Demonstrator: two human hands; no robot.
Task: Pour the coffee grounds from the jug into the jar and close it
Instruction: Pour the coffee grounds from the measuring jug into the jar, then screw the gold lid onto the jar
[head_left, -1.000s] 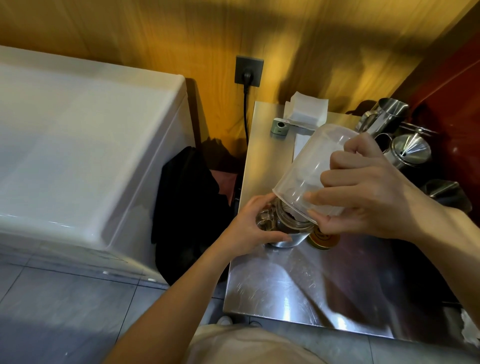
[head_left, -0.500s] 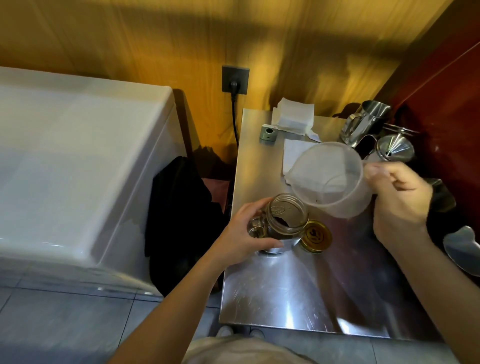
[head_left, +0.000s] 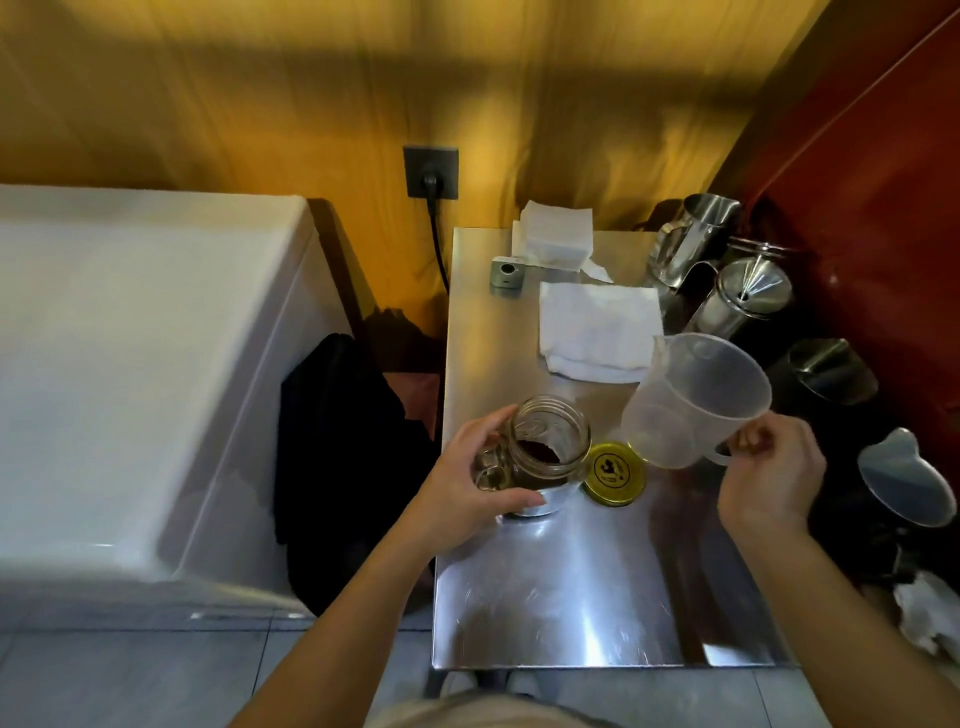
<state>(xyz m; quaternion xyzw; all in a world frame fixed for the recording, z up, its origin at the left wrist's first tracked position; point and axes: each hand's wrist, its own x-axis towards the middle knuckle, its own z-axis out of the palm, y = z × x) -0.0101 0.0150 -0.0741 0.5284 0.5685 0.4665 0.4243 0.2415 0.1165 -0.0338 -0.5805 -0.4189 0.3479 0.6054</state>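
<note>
Holding: left hand (head_left: 462, 488) wraps the glass jar (head_left: 545, 452) from its left side, fingers and thumb clamped on the wall; right hand (head_left: 769, 478) has its grip closed on the handle of the clear plastic jug (head_left: 691, 400).
Jar: stands upright on the steel bench (head_left: 561, 587), mouth open, dark coffee grounds (head_left: 537, 452) in the bottom.
Jug: lifted off the bench, tilted, mouth turned up and away from the person, to the right of the jar and apart from it; looks empty.
Lid: gold lid (head_left: 613, 473) lies flat on the bench just beside the jar, between jar and jug.
Behind: folded white cloth (head_left: 597, 327), stack of white paper (head_left: 556, 234), small grey device (head_left: 506, 273).
Right edge: steel pitchers (head_left: 691, 234) clustered along the red wall.
Left of bench: white appliance (head_left: 130, 364), dark cloth (head_left: 343, 452) hanging in the gap.
</note>
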